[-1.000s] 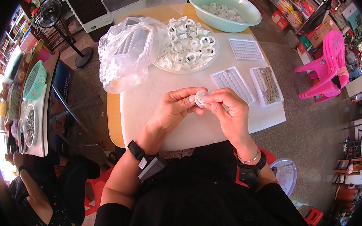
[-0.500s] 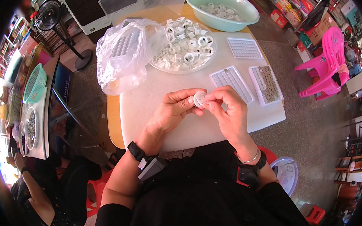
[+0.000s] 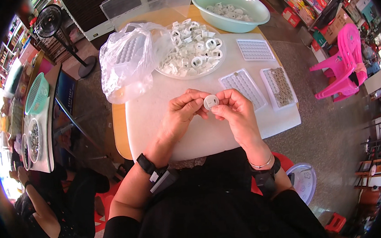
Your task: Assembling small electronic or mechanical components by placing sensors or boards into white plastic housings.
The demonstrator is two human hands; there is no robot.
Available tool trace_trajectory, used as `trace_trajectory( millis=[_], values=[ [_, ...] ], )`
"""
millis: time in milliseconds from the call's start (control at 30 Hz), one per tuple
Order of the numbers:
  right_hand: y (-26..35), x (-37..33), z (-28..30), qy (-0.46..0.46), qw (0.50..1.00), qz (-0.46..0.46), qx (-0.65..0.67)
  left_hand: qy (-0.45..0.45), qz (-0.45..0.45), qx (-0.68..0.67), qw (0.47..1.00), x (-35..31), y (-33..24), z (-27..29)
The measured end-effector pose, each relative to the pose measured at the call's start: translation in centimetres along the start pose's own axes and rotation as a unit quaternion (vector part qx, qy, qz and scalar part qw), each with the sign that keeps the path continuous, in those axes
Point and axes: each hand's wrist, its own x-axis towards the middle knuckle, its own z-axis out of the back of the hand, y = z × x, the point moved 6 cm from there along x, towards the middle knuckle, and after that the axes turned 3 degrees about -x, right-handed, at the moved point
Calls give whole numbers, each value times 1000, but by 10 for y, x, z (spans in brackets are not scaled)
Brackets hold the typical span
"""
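Between both hands, above the front of the white table board, is a small round white plastic part with a dark slot on its face. My left hand pinches its left edge between thumb and fingers. The fingertips of my right hand are closed on its right side. Beyond the hands, a round tray is heaped with white plastic pieces. Right of the hands lie a white pitted tray with one small piece in it and another tray filled with small grey-brown pieces.
A clear plastic bag holding pitted trays sits at the left. At the back right stand a pale green basin with white pieces and a further pitted tray. Pink chairs are on the right; another person sits at the left.
The round part has turned, so its slotted face now shows more fully. My right fingers have shifted slightly down its edge, and the whole view has moved a little.
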Motion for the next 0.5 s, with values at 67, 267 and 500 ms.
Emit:
trace_trajectory(
  millis=[67, 267, 500],
  values=[
    [-1, 1, 1, -13, 1000, 4, -1, -17, 12, 51, 998, -1, -2, -2],
    [-9, 3, 3, -38, 992, 72, -97, -59, 46, 126, 989, -1, 0, -5],
    [0, -1, -3, 0, 991, 96, -90, -77, 39, 125, 988, -1, 1, 2]
  ],
)
